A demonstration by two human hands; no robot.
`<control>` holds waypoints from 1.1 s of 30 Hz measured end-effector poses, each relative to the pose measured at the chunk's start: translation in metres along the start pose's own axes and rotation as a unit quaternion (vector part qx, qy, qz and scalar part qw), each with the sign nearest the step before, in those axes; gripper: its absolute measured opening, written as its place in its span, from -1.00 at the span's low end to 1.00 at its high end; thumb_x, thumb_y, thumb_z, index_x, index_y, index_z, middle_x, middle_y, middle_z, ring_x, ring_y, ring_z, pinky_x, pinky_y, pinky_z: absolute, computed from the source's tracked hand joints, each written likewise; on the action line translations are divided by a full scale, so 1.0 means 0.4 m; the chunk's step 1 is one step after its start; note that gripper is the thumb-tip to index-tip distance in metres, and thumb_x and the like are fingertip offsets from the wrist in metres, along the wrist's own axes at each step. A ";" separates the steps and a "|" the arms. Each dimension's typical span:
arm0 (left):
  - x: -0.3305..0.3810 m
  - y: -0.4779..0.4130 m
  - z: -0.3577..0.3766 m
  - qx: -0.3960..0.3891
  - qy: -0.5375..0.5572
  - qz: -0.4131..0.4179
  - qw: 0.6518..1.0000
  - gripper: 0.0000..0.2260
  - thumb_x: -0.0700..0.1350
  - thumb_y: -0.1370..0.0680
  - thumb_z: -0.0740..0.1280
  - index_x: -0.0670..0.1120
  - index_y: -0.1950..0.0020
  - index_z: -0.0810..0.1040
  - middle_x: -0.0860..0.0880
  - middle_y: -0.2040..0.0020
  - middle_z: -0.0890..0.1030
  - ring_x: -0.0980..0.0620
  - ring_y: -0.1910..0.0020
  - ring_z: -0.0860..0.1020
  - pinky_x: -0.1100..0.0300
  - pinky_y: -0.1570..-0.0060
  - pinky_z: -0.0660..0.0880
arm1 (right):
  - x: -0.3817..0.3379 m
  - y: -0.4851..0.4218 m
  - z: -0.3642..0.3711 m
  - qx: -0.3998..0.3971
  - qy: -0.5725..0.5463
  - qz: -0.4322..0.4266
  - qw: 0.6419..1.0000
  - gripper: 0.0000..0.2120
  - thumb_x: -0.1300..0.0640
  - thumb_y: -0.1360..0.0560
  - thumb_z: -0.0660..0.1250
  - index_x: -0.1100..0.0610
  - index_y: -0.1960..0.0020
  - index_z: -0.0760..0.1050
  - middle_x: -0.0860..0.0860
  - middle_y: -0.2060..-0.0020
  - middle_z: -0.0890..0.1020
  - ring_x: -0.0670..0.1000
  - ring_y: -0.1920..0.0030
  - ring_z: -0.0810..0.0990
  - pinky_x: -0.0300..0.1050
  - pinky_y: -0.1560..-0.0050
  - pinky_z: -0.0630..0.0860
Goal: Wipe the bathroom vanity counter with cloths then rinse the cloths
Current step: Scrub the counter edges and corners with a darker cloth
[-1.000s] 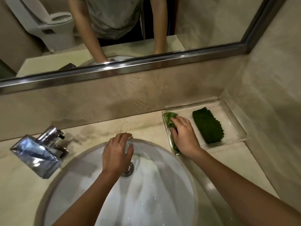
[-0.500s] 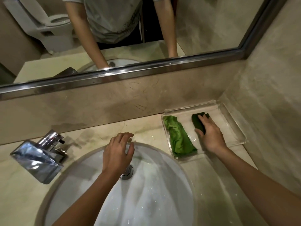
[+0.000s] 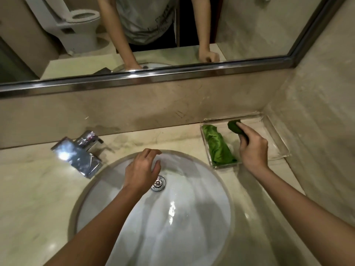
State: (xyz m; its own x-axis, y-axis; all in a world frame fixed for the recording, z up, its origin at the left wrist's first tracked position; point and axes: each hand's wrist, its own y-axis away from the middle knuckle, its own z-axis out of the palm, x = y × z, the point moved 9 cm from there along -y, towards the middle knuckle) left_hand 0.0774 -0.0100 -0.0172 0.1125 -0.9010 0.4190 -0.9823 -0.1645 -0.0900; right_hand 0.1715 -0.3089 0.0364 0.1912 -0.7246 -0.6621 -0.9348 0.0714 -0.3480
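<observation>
Since half a second ago: right hand (image 3: 252,148) lifted a little off the tray floor, dark green cloth (image 3: 235,127) now bunched up instead of lying flat; left hand (image 3: 142,169) about where it was.

Right hand curled, fingers closed around the dark green cloth, most of the wad hidden under the fingers, a rounded end poking out toward the wall. Held over the right half of the clear rectangular plastic tray (image 3: 276,139); contact between cloth and tray floor impossible to judge.

Left hand loosely open, fingers spread and slightly bent, nothing in it, hovering above the far rim of the white oval sink basin (image 3: 172,227), just above the round chrome drain plug (image 3: 158,183).

In the left half of the tray, crumpled light green cloth (image 3: 218,147) lying lengthwise, apart from the right hand.

Tray sitting on the pale marble table (image 3: 34,189) in the far right corner, against the back wall and close to the side wall, just right of the basin.

Left of the basin, square chrome faucet (image 3: 76,156) with its spout angled toward the bowl.

Above the backsplash, metal-framed mirror (image 3: 153,75), reflecting both forearms, a grey shirt and a white toilet (image 3: 80,25).
</observation>
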 end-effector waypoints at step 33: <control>-1.006 0.565 -0.498 0.112 -0.023 -0.130 0.985 -0.79 -0.17 -0.48 0.35 -0.10 -0.11 0.58 -0.04 -0.15 0.59 -0.11 -0.12 0.52 0.04 0.00 0.48 | -1.017 0.778 0.834 -0.331 0.035 -0.217 0.918 -0.62 0.28 -0.53 0.27 0.15 -0.35 0.41 0.15 -0.36 0.41 0.18 -0.38 0.33 -0.02 -0.38 0.20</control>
State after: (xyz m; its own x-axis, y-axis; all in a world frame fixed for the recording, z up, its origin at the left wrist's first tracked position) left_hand -0.2197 0.3953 -0.0262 0.3675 -0.8332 0.4131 -0.8620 -0.4720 -0.1851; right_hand -0.0973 0.2367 -0.0241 0.5908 -0.6300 -0.5040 -0.7566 -0.6495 -0.0749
